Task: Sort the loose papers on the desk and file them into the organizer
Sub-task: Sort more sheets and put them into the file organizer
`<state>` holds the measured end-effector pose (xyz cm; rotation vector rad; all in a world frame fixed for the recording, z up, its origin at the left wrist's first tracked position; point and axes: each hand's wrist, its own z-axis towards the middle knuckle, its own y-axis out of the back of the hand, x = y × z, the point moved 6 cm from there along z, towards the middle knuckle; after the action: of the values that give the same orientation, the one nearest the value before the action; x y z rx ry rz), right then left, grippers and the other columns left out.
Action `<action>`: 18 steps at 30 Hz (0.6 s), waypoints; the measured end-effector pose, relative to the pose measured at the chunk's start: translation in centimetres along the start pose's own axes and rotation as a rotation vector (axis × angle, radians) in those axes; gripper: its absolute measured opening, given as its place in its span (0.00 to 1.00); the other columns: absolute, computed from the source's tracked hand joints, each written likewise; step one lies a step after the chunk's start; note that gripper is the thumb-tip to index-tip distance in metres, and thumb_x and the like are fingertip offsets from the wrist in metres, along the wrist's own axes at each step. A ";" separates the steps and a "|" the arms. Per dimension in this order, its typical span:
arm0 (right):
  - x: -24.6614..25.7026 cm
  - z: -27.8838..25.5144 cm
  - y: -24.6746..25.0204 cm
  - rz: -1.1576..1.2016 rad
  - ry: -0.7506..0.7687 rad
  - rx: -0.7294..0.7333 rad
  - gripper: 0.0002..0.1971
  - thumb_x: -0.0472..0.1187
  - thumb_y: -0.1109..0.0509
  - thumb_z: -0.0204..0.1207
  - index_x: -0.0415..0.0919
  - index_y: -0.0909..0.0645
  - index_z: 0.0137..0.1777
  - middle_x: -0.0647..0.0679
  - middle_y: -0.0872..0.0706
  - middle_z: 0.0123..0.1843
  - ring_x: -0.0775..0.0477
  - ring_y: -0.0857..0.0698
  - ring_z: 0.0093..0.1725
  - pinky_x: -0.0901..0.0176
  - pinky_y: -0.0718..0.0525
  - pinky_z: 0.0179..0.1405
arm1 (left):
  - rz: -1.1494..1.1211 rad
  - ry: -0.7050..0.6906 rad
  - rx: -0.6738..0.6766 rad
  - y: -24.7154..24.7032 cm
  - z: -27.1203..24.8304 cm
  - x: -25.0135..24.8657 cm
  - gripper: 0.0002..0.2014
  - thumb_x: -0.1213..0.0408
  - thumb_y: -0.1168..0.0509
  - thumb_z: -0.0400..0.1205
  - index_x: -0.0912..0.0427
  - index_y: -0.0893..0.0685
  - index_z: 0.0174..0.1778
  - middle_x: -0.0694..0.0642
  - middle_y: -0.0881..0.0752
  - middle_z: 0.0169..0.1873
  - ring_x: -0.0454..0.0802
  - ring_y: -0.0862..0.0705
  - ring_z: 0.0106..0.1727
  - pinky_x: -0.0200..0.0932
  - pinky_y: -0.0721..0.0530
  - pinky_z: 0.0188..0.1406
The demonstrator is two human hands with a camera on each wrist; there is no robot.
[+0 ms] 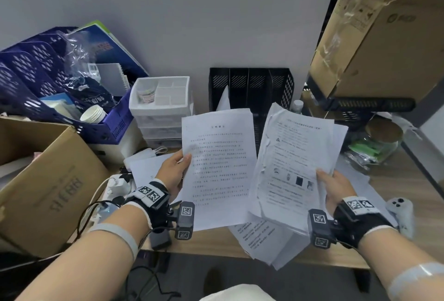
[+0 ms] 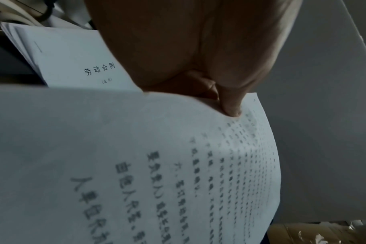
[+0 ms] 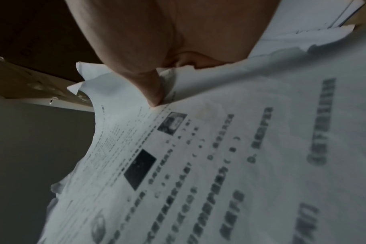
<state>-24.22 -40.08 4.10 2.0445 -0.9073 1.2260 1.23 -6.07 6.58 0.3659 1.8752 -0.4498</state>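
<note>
My left hand [image 1: 179, 168] pinches a printed text sheet [image 1: 219, 171] by its left edge, thumb on the front; the left wrist view shows that thumb [image 2: 230, 105] pressed on the same sheet [image 2: 136, 165]. My right hand [image 1: 332, 185] holds a crumpled stack of papers [image 1: 293, 163] by its right edge, the top page printed with small pictures; the thumb [image 3: 153, 92] presses that page [image 3: 219, 165]. Both are raised above the desk. The black slotted organizer [image 1: 251, 89] stands behind them against the wall, with one white sheet in its left slot.
More loose papers [image 1: 262, 235] lie on the wooden desk [image 1: 211, 243] under my hands, and a printed document [image 2: 77, 62] lies left. A blue basket [image 1: 48, 84], white drawer unit [image 1: 161, 108], cardboard boxes [image 1: 45, 187] and a jar [image 1: 377, 144] crowd the sides.
</note>
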 end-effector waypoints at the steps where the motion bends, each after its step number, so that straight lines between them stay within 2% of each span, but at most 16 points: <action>1: -0.6 0.6 -0.2 0.003 -0.001 0.011 0.15 0.53 0.26 0.71 0.45 0.13 0.52 0.44 0.08 0.55 0.36 0.09 0.54 0.34 0.18 0.65 | -0.005 0.009 0.001 0.2 -0.1 0.1 0.17 0.59 0.41 0.90 0.56 0.18 0.72 0.63 0.09 0.60 0.59 0.09 0.56 0.51 0.08 0.48; 3: -1.1 1.1 -0.9 -0.017 -0.006 0.047 0.19 0.56 0.25 0.66 0.48 0.12 0.54 0.46 0.07 0.54 0.37 0.09 0.54 0.32 0.17 0.64 | -0.021 0.022 -0.001 0.6 0.0 0.4 0.17 0.58 0.41 0.90 0.56 0.18 0.72 0.63 0.09 0.61 0.60 0.10 0.57 0.54 0.09 0.52; 5: -1.7 1.3 -1.4 -0.010 -0.012 0.046 0.14 0.53 0.26 0.70 0.47 0.12 0.52 0.46 0.07 0.53 0.37 0.09 0.54 0.34 0.16 0.63 | -0.026 0.022 0.009 0.9 0.2 0.5 0.17 0.58 0.42 0.90 0.56 0.17 0.72 0.62 0.09 0.61 0.60 0.10 0.58 0.56 0.10 0.55; 7: -1.6 0.7 -1.9 -0.045 -0.015 0.019 0.15 0.54 0.26 0.68 0.48 0.11 0.50 0.46 0.07 0.53 0.37 0.09 0.54 0.34 0.16 0.63 | -0.019 0.027 -0.014 1.6 0.9 0.7 0.15 0.59 0.41 0.90 0.57 0.16 0.69 0.61 0.08 0.58 0.59 0.10 0.56 0.51 0.07 0.48; 9: -1.3 0.0 -2.1 -0.083 -0.002 -0.022 0.16 0.55 0.26 0.67 0.47 0.11 0.50 0.46 0.08 0.55 0.37 0.10 0.54 0.34 0.16 0.63 | 0.047 0.052 -0.100 3.2 2.0 1.4 0.12 0.59 0.40 0.89 0.53 0.13 0.62 0.58 0.07 0.54 0.57 0.09 0.52 0.49 0.07 0.44; 12: -1.1 -1.5 -2.0 -0.171 -0.023 -0.137 0.13 0.45 0.31 0.80 0.41 0.15 0.60 0.41 0.11 0.56 0.37 0.13 0.55 0.43 0.18 0.62 | 0.296 0.080 -0.225 7.2 4.4 3.4 0.07 0.53 0.34 0.83 0.49 0.12 0.49 0.61 0.08 0.53 0.62 0.10 0.54 0.64 0.11 0.59; 13: -1.5 -1.5 -1.8 -0.195 -0.034 -0.174 0.14 0.43 0.33 0.81 0.39 0.16 0.62 0.41 0.13 0.56 0.38 0.15 0.54 0.47 0.19 0.60 | 0.385 0.112 -0.255 8.5 5.0 4.0 0.07 0.55 0.34 0.83 0.51 0.12 0.47 0.61 0.08 0.53 0.64 0.10 0.55 0.64 0.13 0.61; 14: -1.8 -1.8 -1.5 -0.214 -0.045 -0.213 0.14 0.43 0.33 0.82 0.37 0.17 0.63 0.41 0.14 0.56 0.38 0.16 0.54 0.48 0.20 0.59 | 0.471 0.145 -0.280 9.5 5.3 4.4 0.07 0.60 0.35 0.84 0.56 0.12 0.48 0.63 0.10 0.51 0.65 0.12 0.54 0.61 0.13 0.61; 16: -2.8 -2.2 -1.0 -0.224 -0.069 -0.309 0.15 0.43 0.34 0.82 0.36 0.19 0.65 0.39 0.14 0.62 0.36 0.16 0.58 0.44 0.20 0.65 | 0.583 0.239 -0.327 11.4 6.1 5.6 0.09 0.70 0.38 0.85 0.67 0.13 0.54 0.65 0.14 0.49 0.65 0.16 0.53 0.56 0.18 0.56; 17: -3.3 -2.5 -0.8 -0.223 -0.088 -0.350 0.17 0.43 0.34 0.82 0.35 0.19 0.67 0.37 0.15 0.66 0.34 0.16 0.62 0.42 0.21 0.68 | 0.591 0.304 -0.369 12.1 6.3 6.1 0.13 0.72 0.39 0.84 0.72 0.17 0.62 0.66 0.15 0.50 0.66 0.17 0.56 0.54 0.21 0.56; 18: -3.5 -3.1 -0.7 -0.234 -0.105 -0.384 0.19 0.42 0.34 0.82 0.34 0.20 0.69 0.37 0.16 0.69 0.33 0.17 0.65 0.42 0.22 0.70 | 0.574 0.369 -0.434 12.8 6.5 6.7 0.19 0.72 0.40 0.85 0.75 0.24 0.71 0.69 0.17 0.57 0.67 0.20 0.62 0.54 0.24 0.61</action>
<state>-26.43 -36.39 2.14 1.8531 -0.8466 0.7597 10.18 2.33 -3.37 0.6938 2.0406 0.4339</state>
